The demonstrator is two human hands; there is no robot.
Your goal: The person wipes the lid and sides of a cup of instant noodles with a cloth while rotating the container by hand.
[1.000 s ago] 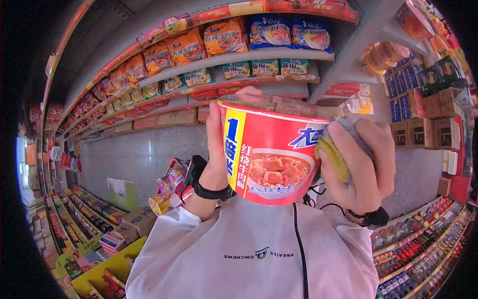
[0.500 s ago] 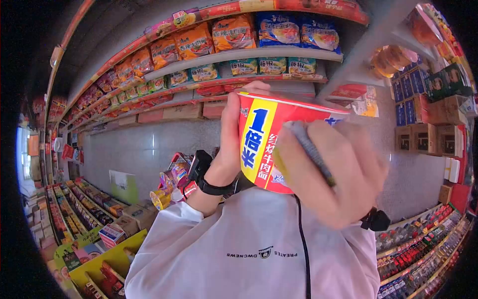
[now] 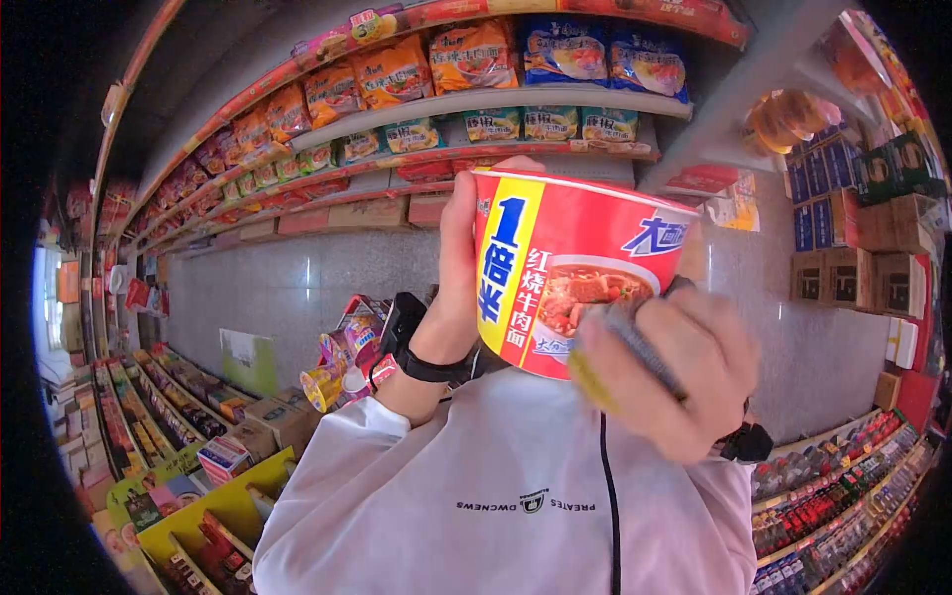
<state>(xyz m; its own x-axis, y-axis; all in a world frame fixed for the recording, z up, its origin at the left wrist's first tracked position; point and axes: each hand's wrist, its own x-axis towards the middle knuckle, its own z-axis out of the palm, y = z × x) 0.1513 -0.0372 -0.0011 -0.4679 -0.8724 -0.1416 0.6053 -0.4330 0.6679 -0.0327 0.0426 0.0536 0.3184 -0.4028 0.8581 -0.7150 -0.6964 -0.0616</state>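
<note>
A red and yellow instant noodle tub (image 3: 605,223) is held up in front of my chest, tilted, its printed side facing me. My left hand (image 3: 456,268) grips it by its left side, with the fingers reaching behind the rim. In my right hand (image 3: 699,362), closed and blurred by motion, is a folded grey-and-yellow cloth (image 3: 643,349). This cloth overlaps the lower right of the tub's printed beef noodle picture. Both wrists wear black straps.
Shelves ahead carry orange noodle packets (image 3: 392,74) and blue ones (image 3: 565,55). A basket with noodle cups (image 3: 347,352) stands on the floor to the left. Cartons (image 3: 833,273) are stacked at right, above racks of bottles (image 3: 843,476).
My right hand with the cloth has moved slightly down across the tub, uncovering the noodle picture and blue lettering. My left hand keeps its hold on the tub.
</note>
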